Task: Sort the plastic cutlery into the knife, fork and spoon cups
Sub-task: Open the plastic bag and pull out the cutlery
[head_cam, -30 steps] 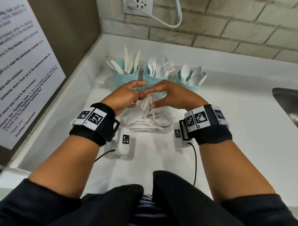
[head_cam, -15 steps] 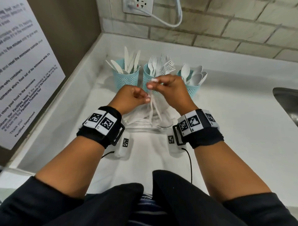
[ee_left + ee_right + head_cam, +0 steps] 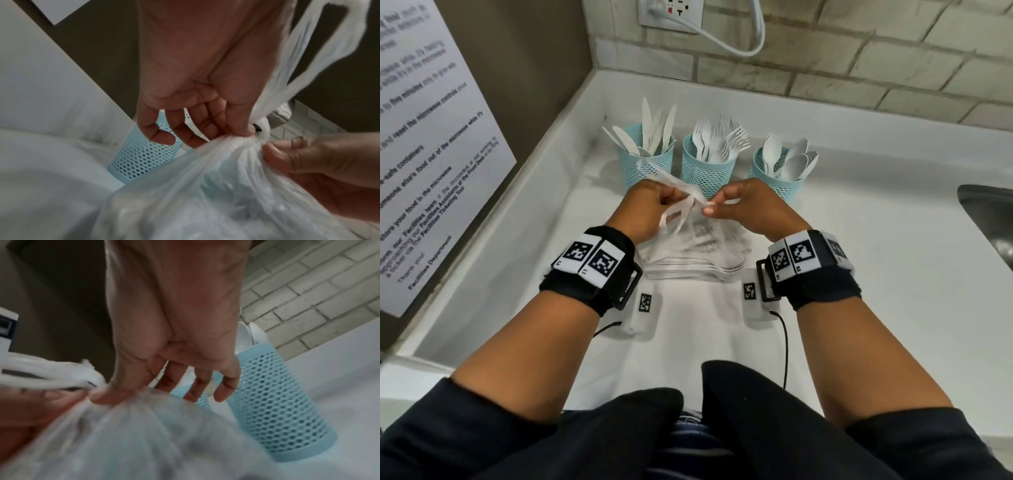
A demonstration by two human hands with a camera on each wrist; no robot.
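Three light-blue mesh cups stand in a row at the back of the white counter: the knife cup (image 3: 650,164), the fork cup (image 3: 709,173) and the spoon cup (image 3: 779,178), each holding several white pieces. In front of them lies a clear plastic bag (image 3: 695,255) (image 3: 205,194) (image 3: 133,443) of cutlery, tied at the top. My left hand (image 3: 681,202) (image 3: 242,132) and my right hand (image 3: 710,209) (image 3: 98,396) both pinch the bag's knot (image 3: 257,139), lifted above the bag. The white handle loops (image 3: 671,192) (image 3: 51,374) trail off to the left. The pieces inside the bag are blurred.
A steel sink (image 3: 989,222) sits at the right edge. A wall with a printed notice (image 3: 431,154) closes off the left side, and a brick wall with a socket and white cord (image 3: 722,37) runs along the back.
Both hands rose from the bag lying on the counter and drew the tied top upward. The handle loops, which hung down earlier, now stretch up and left toward the knife cup.
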